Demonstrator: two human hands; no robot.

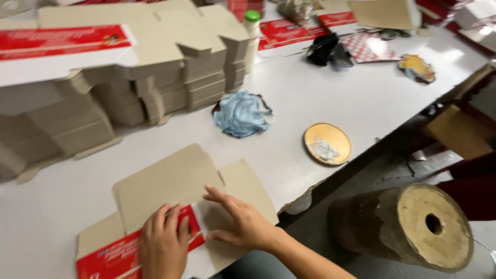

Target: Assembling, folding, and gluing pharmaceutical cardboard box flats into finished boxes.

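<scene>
Both hands lie flat on an unfolded carton blank point(175, 199) at the near edge of the white worktop point(310, 98); the left hand point(164, 243) presses with an open grip on the red printed panel, fingers stretched, holding nothing; the right hand point(238, 219) rests open on the grey flap just beside it. Behind them stands a tall stack of flat cartons point(119, 88); a crumpled blue cloth point(242, 113) and a round golden lid point(327, 143) lie further right.
</scene>
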